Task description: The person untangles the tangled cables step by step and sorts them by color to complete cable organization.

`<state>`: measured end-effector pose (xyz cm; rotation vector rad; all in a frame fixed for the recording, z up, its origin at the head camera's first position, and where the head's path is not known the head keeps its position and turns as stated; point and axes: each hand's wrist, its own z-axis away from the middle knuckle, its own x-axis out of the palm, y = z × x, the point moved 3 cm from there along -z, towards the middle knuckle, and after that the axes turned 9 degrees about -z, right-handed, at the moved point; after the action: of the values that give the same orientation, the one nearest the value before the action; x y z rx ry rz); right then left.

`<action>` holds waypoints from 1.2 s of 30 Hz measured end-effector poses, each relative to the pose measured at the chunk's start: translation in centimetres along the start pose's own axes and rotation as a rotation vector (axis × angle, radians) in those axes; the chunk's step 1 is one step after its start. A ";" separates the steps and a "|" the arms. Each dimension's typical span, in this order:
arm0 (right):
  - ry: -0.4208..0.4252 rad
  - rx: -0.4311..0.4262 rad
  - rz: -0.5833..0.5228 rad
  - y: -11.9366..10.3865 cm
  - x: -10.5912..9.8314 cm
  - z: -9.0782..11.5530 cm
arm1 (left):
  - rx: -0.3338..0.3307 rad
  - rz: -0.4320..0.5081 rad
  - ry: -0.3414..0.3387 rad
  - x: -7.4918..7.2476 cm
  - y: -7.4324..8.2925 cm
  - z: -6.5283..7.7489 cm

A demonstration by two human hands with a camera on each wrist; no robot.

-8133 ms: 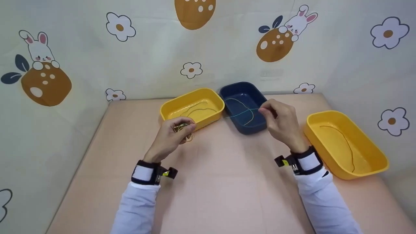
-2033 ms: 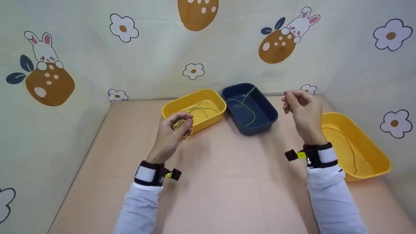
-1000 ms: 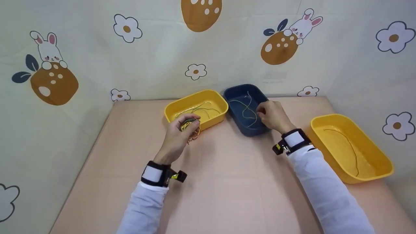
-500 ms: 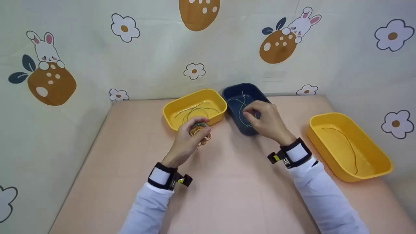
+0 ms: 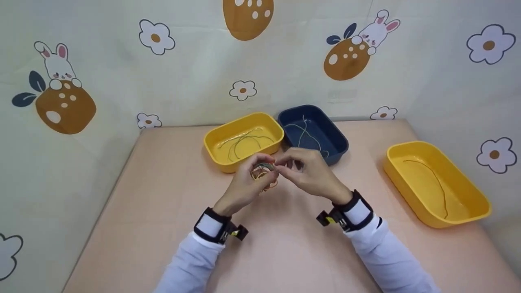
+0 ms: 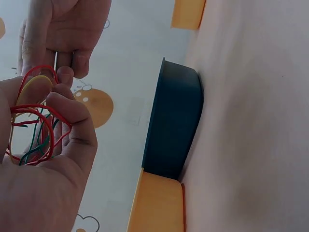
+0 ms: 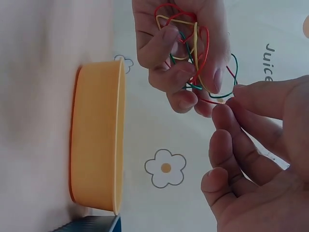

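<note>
Your left hand (image 5: 240, 187) grips tangled strings (image 7: 195, 43); your right hand (image 5: 314, 173) pinches at their edge; yanking could snarl them further.

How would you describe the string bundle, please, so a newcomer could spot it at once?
On the pink table, find the dark blue container. Nearer the camera, the left hand holds the string bundle. Unlike the loose strands inside that container, it is a looped tangle of red, yellow and green.

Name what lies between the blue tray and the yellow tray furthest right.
Head view: only bare peach tabletop separates the blue tray from that yellow tray.
</note>
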<state>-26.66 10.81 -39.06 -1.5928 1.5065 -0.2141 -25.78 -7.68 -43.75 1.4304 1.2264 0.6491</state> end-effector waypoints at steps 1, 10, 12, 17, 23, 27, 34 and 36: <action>0.002 0.002 0.005 0.1 0.1 0.0 | 0.005 -0.002 -0.010 0.2 0.0 0.0; 0.040 0.073 -0.058 -2.2 -0.1 -0.4 | 0.012 0.024 -0.023 0.0 -0.1 -0.1; 0.033 0.109 -0.099 -1.9 -0.5 -0.3 | 0.009 0.045 -0.012 -0.2 -0.1 -0.1; 0.016 0.233 -0.288 0.8 -1.2 0.1 | 0.008 0.100 0.019 -0.6 -0.2 -0.1; 0.019 0.326 -0.638 2.3 -1.4 0.5 | 0.004 0.096 0.042 -0.9 -0.3 -0.1; 0.023 0.369 -0.893 2.3 -1.3 0.5 | 0.007 0.074 0.014 -0.9 -0.2 0.0; 0.088 0.415 -1.086 2.3 -1.6 0.4 | -0.001 0.023 -0.002 -1.5 -0.1 0.1; 0.110 0.410 -1.101 2.3 -1.9 0.4 | -0.005 0.009 0.001 -1.8 -0.1 0.1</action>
<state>-28.49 12.99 -39.98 -1.9028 0.4470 -1.1464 -26.30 -9.38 -43.44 1.4325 1.2187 0.6588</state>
